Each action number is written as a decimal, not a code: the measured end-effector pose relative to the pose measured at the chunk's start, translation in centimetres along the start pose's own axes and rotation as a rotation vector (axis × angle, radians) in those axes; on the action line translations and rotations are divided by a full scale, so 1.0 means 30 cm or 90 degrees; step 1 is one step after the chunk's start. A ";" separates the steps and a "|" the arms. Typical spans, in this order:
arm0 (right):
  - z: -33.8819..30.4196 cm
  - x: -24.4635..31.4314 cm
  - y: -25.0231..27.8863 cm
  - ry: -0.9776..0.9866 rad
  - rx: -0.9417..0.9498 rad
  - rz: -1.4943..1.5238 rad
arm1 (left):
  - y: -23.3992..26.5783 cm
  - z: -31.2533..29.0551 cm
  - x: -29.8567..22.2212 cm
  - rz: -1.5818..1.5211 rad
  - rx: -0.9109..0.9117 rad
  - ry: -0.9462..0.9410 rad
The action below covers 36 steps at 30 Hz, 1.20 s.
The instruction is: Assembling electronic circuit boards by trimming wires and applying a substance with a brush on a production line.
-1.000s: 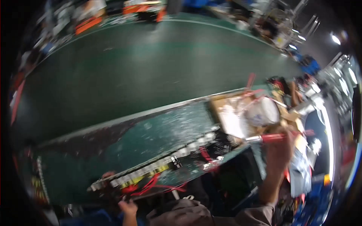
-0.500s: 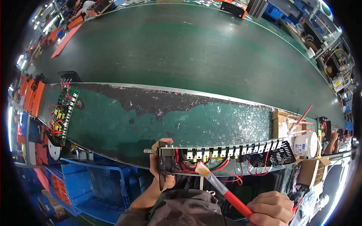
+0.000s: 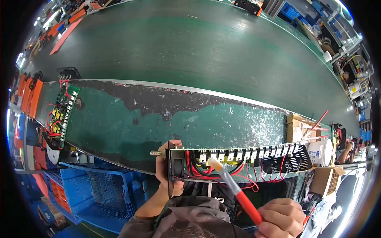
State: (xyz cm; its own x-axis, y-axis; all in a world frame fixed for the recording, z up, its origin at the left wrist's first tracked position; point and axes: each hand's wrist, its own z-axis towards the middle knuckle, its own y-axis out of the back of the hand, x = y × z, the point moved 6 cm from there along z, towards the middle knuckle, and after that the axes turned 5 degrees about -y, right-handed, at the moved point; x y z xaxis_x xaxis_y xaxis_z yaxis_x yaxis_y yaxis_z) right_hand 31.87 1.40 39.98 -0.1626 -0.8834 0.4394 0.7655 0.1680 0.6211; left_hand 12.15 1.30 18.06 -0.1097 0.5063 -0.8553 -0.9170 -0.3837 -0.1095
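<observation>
My left hand point(image 3: 166, 174) is wrapped round the black fan end of a long circuit board assembly point(image 3: 246, 154). The assembly stands on edge along the bench's near side, with a row of white-faced components, red and black wires and a black slotted cover at its right end. In my right hand point(image 3: 281, 219) is a paintbrush point(image 3: 248, 204) with a red handle, its fingers closed round the lower part. The pale bristles are at the white components near the board's left part; whether they touch is hard to tell.
A second wired circuit board point(image 3: 65, 115) lies at the bench's left end. To the right stand a cardboard box point(image 3: 295, 129) with red sticks and a white tub point(image 3: 320, 154). Below left is a blue plastic crate point(image 3: 95, 194). A green conveyor belt point(image 3: 178, 51) runs beyond the bench's metal edge.
The brush has shifted slightly, its bristles moving up and a little right toward the components, and its handle stands steeper. My left hand keeps its hold on the assembly.
</observation>
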 end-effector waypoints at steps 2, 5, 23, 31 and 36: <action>-0.032 0.001 0.010 0.019 -0.033 -0.009 | -0.003 -0.002 -0.002 -0.022 -0.023 0.003; -0.030 -0.004 0.015 -0.009 -0.023 -0.021 | 0.003 -0.009 0.002 -0.007 -0.011 0.028; -0.025 -0.046 0.014 -0.108 0.058 -0.003 | 0.002 -0.015 0.012 -0.020 -0.040 -0.024; -0.129 -0.047 0.052 -0.104 -0.207 -0.166 | -0.017 -0.007 0.010 0.041 0.037 -0.014; -0.119 -0.061 0.051 -0.085 -0.084 -0.137 | -0.004 -0.002 0.005 0.035 0.017 0.003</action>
State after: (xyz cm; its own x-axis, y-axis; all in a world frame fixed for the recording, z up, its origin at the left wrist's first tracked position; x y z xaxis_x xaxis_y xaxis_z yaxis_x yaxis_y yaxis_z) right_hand 35.56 1.73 37.81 -0.4047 -0.8254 0.3936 0.7775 -0.0840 0.6233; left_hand 12.26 1.37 17.93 -0.1585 0.4810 -0.8623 -0.9198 -0.3895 -0.0482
